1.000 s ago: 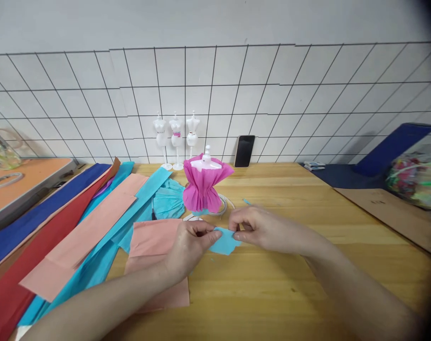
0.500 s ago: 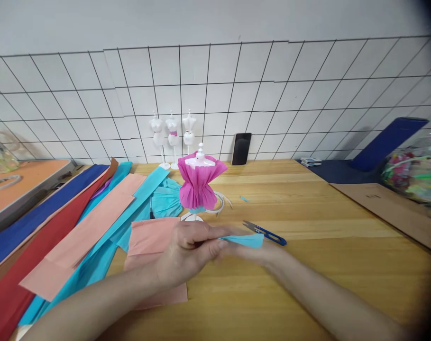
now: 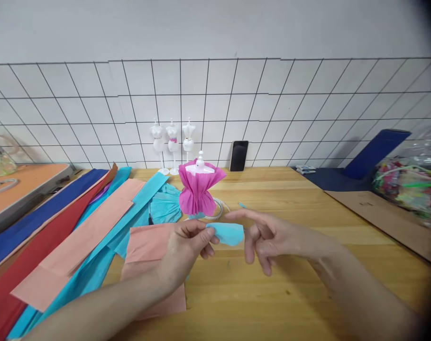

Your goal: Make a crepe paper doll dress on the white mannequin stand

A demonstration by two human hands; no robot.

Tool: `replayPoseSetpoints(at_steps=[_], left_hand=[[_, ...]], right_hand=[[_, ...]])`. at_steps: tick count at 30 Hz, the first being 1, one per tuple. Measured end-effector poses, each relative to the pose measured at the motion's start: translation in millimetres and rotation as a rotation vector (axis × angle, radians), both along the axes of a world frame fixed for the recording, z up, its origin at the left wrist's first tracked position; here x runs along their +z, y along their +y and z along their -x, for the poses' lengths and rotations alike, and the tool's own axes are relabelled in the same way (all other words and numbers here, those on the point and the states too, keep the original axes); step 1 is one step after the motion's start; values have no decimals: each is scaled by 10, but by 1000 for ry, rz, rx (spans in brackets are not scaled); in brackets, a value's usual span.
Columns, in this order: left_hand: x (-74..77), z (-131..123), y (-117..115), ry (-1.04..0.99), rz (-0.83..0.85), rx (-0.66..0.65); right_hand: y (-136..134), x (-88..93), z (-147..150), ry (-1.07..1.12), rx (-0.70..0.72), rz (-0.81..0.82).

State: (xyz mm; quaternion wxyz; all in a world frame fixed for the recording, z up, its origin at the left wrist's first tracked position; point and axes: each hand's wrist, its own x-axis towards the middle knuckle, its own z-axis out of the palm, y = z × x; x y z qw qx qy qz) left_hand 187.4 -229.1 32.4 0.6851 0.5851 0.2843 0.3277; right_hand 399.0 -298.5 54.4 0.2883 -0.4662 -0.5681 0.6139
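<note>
My left hand (image 3: pixel 185 248) pinches a small piece of light blue crepe paper (image 3: pixel 227 233) between thumb and fingers, a little above the wooden table (image 3: pixel 307 284). My right hand (image 3: pixel 272 235) hovers just right of the paper with its fingers spread and nothing in them; its index finger reaches over the paper's top edge. Behind the hands stands a small white mannequin wearing a pleated magenta paper dress (image 3: pixel 198 192).
Long sheets of crepe paper (image 3: pixel 76 227) in blue, red, salmon and turquoise cover the left of the table. Three small white mannequins (image 3: pixel 173 142) and a black phone (image 3: pixel 238 155) stand against the wire grid wall. A bag of coloured items (image 3: pixel 410 187) and brown cardboard (image 3: pixel 386 215) lie at the right.
My right hand has let go of the blue paper and opened, moving right. My left hand has lifted the paper slightly. The blue scissors seen half a second ago are now hidden behind my right hand.
</note>
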Motion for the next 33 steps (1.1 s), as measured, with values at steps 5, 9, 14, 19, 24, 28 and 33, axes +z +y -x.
replayPoseSetpoints(at_steps=[5, 9, 14, 19, 24, 28, 33], left_hand=[[-6, 14, -53, 75, -27, -108], [132, 98, 95, 269, -118, -199], [160, 236, 299, 677, -427, -289], [-157, 235, 153, 536, -77, -168], [-424, 205, -40, 341, 119, -16], [-540, 197, -23, 232, 70, 65], [-526, 239, 38, 207, -81, 16]], right_hand=[[52, -30, 227, -14, -267, -98], [145, -114, 96, -106, -120, -37], [212, -188, 36, -149, -138, -45], [237, -319, 320, -62, -314, -61], [269, -573, 558, -1, -506, -145], [296, -673, 608, -59, -533, -241], [286, -660, 569, -106, -545, -350]])
